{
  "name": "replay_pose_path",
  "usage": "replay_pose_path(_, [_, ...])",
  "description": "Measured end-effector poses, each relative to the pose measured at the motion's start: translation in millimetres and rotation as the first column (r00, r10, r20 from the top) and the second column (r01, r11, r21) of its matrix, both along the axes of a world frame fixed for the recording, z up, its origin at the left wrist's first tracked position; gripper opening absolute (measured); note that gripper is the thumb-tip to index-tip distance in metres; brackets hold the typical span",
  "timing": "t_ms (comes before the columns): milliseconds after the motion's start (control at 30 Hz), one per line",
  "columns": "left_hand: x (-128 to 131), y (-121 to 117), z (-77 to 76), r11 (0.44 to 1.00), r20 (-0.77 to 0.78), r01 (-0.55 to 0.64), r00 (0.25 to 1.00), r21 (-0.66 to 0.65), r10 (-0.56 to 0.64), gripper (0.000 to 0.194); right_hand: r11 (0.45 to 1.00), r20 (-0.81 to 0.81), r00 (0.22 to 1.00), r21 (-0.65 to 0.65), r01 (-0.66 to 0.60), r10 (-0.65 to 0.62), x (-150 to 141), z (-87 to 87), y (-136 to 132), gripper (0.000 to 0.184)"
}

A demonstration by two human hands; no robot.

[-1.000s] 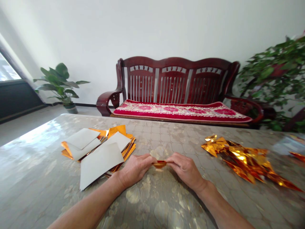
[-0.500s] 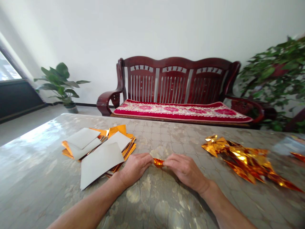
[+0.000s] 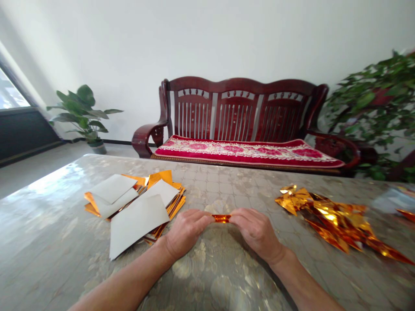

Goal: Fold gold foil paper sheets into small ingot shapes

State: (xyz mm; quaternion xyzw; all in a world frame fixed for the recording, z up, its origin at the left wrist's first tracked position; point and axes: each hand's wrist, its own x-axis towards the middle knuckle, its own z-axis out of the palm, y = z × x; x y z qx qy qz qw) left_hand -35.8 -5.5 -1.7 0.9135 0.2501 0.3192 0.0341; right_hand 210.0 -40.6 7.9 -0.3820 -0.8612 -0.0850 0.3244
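A small folded piece of gold foil paper (image 3: 222,218) lies between my two hands on the patterned table (image 3: 210,276). My left hand (image 3: 184,231) pinches its left end with closed fingers. My right hand (image 3: 256,231) pinches its right end the same way. Most of the piece is hidden under my fingers. To the left lies a loose stack of gold sheets (image 3: 136,205), several turned white side up. On the right sits a heap of folded gold foil pieces (image 3: 333,220).
Behind the table stands a dark red wooden bench (image 3: 240,116) with a red flowered cushion. A potted plant (image 3: 82,114) stands at the far left by a window, and a leafy plant (image 3: 379,112) at the right. Another gold scrap (image 3: 405,214) lies at the right edge.
Both hands have shifted slightly away from me along the table with the gold piece still pinched between them. The piece now looks flatter and wider between the fingertips.
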Motion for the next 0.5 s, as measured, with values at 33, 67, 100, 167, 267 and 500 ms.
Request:
replay_pose_path(33, [1.3,-0.4,1.1,1.000,0.010,-0.006,1.000,0.003,0.006,0.020,1.000,-0.004,1.000,0.027,0.002,-0.002,0.1,0.6,-0.2,0.023])
replay_pose_path(67, [2.5,-0.7,1.7,1.000,0.017,-0.012,1.000,0.001,0.012,0.020,0.999,-0.002,1.000,0.041,0.002,-0.001,0.1,0.9,-0.4,0.023])
replay_pose_path(100, [3.3,-0.7,1.7,1.000,0.020,-0.017,1.000,-0.006,0.017,0.019,0.999,0.002,1.000,0.047,0.002,-0.002,0.0,1.0,-0.6,0.023])
replay_pose_path(167, [4.0,-0.7,0.0,0.999,0.015,-0.026,1.000,-0.020,0.027,0.017,0.999,0.013,1.000,0.039,0.010,-0.010,-0.8,0.7,-1.1,0.023])
replay_pose_path(267, [2.9,-0.4,-5.0,0.999,-0.006,-0.030,1.000,-0.023,0.030,0.018,1.000,0.054,0.998,-0.009,0.017,-0.017,-3.1,-0.7,-2.2,0.022])
replay_pose_path(500, [3.5,2.6,-7.9,0.996,-0.004,-0.002,1.000,-0.091,0.001,0.019,0.993,0.009,1.000,-0.117,0.003,-0.001,-6.8,-8.0,-3.0,0.020])
